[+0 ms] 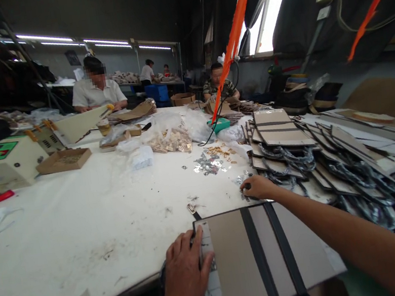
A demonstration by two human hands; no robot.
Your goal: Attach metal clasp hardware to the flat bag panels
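Note:
A flat beige bag panel with two dark strips across it lies over the table's front edge. My left hand grips its left side, thumb and forefinger on the pale strip along that edge. From the panel's top left corner sticks out a short black tab with a metal clasp. Beyond the panel's far edge, my right hand is closed in a pinch at the table surface, beside a few small silvery metal pieces. What its fingertips hold is too small to make out; something dark shows there.
Piles of silver fittings and gold fittings lie farther back. At right are stacked similar panels with plastic-wrapped handles. A cardboard tray and a machine stand at left. Orange strips hang overhead; people sit across the table.

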